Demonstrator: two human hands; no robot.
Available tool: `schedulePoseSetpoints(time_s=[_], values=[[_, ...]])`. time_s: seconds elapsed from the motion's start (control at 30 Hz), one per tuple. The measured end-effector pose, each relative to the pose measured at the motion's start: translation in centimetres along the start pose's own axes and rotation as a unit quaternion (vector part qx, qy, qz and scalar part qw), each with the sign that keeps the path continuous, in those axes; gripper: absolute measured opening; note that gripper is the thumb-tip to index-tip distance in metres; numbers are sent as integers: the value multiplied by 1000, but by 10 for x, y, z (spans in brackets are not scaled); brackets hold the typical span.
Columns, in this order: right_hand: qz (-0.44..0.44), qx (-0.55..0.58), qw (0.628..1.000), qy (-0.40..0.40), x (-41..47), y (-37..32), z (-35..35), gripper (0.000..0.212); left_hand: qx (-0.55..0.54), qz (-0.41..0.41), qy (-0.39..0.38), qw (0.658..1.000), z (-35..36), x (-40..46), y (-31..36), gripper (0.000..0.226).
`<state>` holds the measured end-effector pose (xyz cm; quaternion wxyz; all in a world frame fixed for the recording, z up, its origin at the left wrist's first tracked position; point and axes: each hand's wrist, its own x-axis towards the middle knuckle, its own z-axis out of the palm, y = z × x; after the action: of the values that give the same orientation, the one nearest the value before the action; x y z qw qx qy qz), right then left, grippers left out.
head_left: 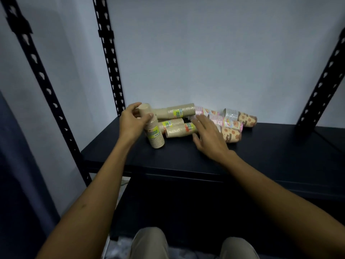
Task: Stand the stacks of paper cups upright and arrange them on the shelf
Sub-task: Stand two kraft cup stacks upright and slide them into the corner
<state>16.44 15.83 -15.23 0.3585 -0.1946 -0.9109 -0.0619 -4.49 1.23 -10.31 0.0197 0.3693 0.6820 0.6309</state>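
Note:
My left hand (133,119) grips the top of a tan stack of paper cups (155,134) that stands nearly upright, slightly tilted, on the dark shelf (261,146). Behind it lie more tan stacks: a long one (175,111) by the wall, one (172,123) in the middle and one (180,130) in front. My right hand (209,136) hovers with spread, straight fingers over the front tan stack and the pink striped stacks (224,120). Stacks with a bear print (242,116) lie on their sides at the right.
Black perforated uprights stand at the left front (41,77), left rear (110,58) and right (323,79). A pale wall (205,53) closes the back of the shelf. My knees (149,243) show below the shelf's front edge.

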Motion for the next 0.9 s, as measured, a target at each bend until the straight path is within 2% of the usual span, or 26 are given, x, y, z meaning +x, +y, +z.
schedulePoseSetpoints(time_s=[0.1, 0.2, 0.33, 0.4, 0.63, 0.9], values=[[-45, -30, 997, -55, 25, -9, 11, 31, 18, 18, -4, 1000, 5, -1, -3, 44], [-46, -77, 983, -157, 47, -12, 16, 21, 0, 8, -38, 999, 9, -5, -16, 48], [-13, -105, 960, -260, 67, -9, 21, 28, -22, -29, -134, 990, 14, -26, -48, 64], [-6, -118, 948, -295, 72, -6, 24, 32, 5, -48, -149, 988, 15, -36, -64, 59], [-16, -164, 947, -277, 70, -3, 32, 37, 39, -41, -145, 988, 17, -34, -71, 59], [-36, -116, 953, -279, 66, 1, 32, 46, 54, -35, -139, 988, 18, -34, -74, 51]])
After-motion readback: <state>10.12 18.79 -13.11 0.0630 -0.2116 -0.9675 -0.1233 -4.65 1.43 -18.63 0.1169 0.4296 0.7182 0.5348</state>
